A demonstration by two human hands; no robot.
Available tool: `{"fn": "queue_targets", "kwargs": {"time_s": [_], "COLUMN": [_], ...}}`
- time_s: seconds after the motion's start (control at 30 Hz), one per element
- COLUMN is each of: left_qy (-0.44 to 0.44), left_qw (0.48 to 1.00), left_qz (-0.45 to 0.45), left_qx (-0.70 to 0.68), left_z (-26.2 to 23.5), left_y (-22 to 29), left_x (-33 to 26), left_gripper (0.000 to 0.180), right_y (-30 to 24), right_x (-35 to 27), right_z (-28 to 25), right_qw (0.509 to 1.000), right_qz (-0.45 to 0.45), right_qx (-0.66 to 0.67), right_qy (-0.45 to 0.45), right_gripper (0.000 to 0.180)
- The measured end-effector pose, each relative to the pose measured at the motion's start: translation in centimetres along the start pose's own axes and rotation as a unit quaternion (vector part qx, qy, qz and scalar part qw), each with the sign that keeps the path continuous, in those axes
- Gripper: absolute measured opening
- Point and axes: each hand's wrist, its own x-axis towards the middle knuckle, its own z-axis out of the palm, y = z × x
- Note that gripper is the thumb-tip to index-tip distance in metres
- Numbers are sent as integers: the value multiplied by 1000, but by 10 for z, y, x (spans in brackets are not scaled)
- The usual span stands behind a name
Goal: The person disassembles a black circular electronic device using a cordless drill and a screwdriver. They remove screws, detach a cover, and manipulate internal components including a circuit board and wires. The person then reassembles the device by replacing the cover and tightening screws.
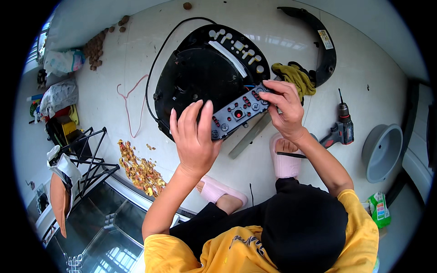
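A grey control board (pixel 224 119) with red parts and round buttons is held at a slant between my two hands. My left hand (pixel 195 141) grips its lower left end, the fingers standing up along its edge. At the upper right end, my right hand (pixel 287 109) pinches the board between thumb and fingers. Right behind it lies a black rounded appliance housing (pixel 191 75), with a row of pale button shapes along its far rim and a white strip (pixel 229 59) across it. A blue wire shows beside the board's upper end. What lies under the board is hidden.
A black cable (pixel 154 68) curves round the housing. To the right are an olive cloth (pixel 295 78), a curved black part (pixel 328 54), a cordless drill (pixel 342 128) and a grey basin (pixel 383 152). A flat bar (pixel 246 139) lies nearby; dried flakes (pixel 141 170) and a pink hanger (pixel 129 107) lie left.
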Motion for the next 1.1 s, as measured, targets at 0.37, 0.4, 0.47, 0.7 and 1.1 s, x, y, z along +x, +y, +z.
{"fn": "queue_targets", "kwargs": {"time_s": [0.37, 0.4, 0.47, 0.7, 1.1], "left_qy": [56, 53, 55, 34, -60], "left_qw": [998, 998, 997, 997, 989], "left_qz": [-22, -39, -49, -52, 82], "left_qx": [-10, -19, -26, -55, -109], "left_z": [15, 14, 15, 26, 50], "left_y": [1, 2, 4, 16, 80], "left_x": [-29, -30, -32, -43, -68], "left_gripper": [50, 50, 50, 56, 37], "right_y": [-17, -17, -22, -38, -22], "right_x": [-21, -22, -18, -13, -4], "right_z": [-9, -13, -11, -16, -17], "right_qw": [994, 987, 925, 638, 661], "right_qz": [96, 143, 307, 566, 566], "right_qx": [40, 74, 220, 519, 485], "right_qy": [-14, -10, 41, -53, -86], "right_gripper": [40, 34, 32, 35, 38]}}
